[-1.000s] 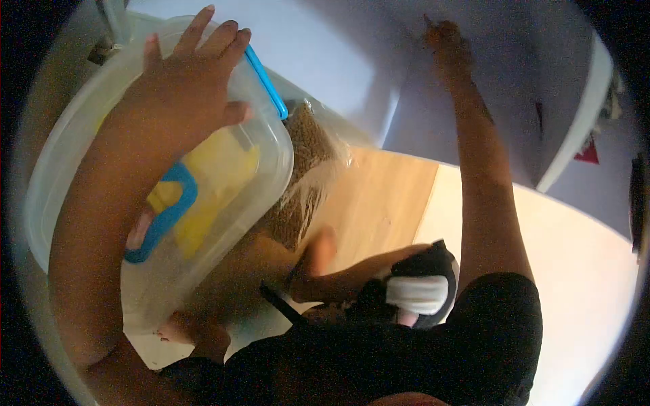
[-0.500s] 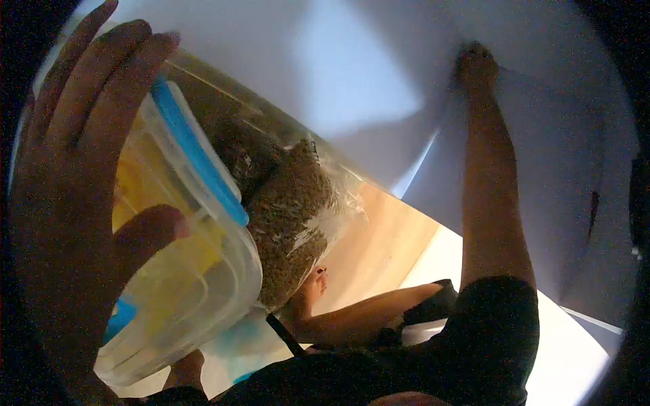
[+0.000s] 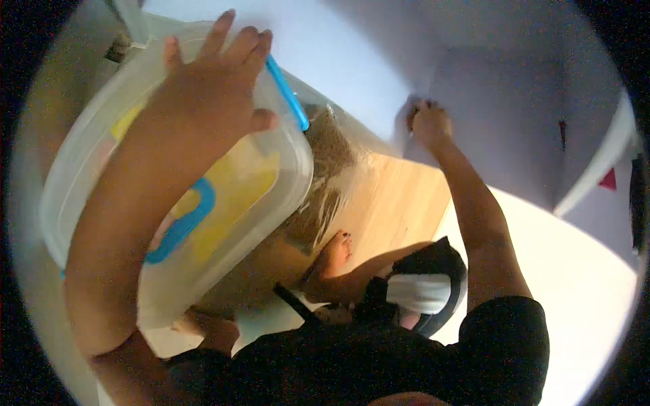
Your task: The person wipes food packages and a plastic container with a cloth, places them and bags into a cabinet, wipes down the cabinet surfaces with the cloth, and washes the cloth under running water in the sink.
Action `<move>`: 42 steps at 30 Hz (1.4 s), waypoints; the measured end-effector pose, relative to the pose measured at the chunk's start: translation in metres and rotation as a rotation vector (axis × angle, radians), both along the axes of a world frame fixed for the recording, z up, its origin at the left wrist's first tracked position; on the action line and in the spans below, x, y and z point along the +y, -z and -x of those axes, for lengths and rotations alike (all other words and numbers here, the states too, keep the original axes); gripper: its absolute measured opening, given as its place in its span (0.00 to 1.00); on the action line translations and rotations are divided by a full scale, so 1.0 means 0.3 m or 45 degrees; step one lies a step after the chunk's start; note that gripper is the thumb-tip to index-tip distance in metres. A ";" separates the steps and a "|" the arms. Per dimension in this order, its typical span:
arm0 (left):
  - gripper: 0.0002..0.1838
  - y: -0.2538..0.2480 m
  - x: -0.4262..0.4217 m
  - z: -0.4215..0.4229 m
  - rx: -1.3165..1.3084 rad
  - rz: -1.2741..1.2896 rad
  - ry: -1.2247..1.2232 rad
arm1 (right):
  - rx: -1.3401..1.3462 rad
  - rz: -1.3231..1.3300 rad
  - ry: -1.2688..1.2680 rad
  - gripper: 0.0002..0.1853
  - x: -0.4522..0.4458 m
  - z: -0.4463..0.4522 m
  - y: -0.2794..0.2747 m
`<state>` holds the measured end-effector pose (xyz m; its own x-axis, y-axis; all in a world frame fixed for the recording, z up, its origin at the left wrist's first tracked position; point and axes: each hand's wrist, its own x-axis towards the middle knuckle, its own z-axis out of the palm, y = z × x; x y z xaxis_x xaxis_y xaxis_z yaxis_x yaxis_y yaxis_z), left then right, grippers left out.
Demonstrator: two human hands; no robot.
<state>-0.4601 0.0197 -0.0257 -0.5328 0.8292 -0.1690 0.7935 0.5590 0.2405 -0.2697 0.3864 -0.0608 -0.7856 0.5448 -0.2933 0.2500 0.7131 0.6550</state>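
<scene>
My left hand (image 3: 217,91) lies across the top of a translucent plastic storage box (image 3: 294,196), fingers spread toward its far edge and thumb apart. The box has a blue side latch (image 3: 288,93) and a blue handle (image 3: 181,227); yellow contents show through the plastic, though I cannot make out what they are. Beside it, partly hidden, is a clear plastic bag (image 3: 328,152) of brown, grainy material. On the right, my right hand (image 3: 431,125) has its fingers curled against a pale, smooth panel (image 3: 497,115). Whatever it grips there is hidden.
Light wood (image 3: 399,193) lies beneath the bag. A bare foot (image 3: 335,254) rests close to the bag, with a bent leg behind it. Pale surfaces rise at the back and right. A small red triangle (image 3: 608,180) shows at the far right.
The box appears farther from the camera and more fully in view, my left hand now over its top. My right hand has shifted left and lower in view, toward the bag.
</scene>
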 end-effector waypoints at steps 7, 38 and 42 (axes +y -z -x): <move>0.44 -0.035 -0.020 0.078 -0.032 -0.125 -0.025 | -1.325 0.799 0.118 0.07 -0.287 -0.149 -0.234; 0.25 -0.417 -0.521 0.036 -0.145 -0.270 -0.459 | 1.180 0.817 0.361 0.27 0.041 0.076 0.134; 0.26 -0.417 -0.528 0.038 -0.159 -0.355 -0.554 | 0.823 0.187 0.361 0.30 0.028 0.201 0.142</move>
<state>-0.4714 -0.1388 0.0994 -0.8273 0.5588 -0.0583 0.4585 0.7314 0.5047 -0.3302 0.3949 -0.1033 -0.6609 0.7443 0.0963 0.7439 0.6326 0.2156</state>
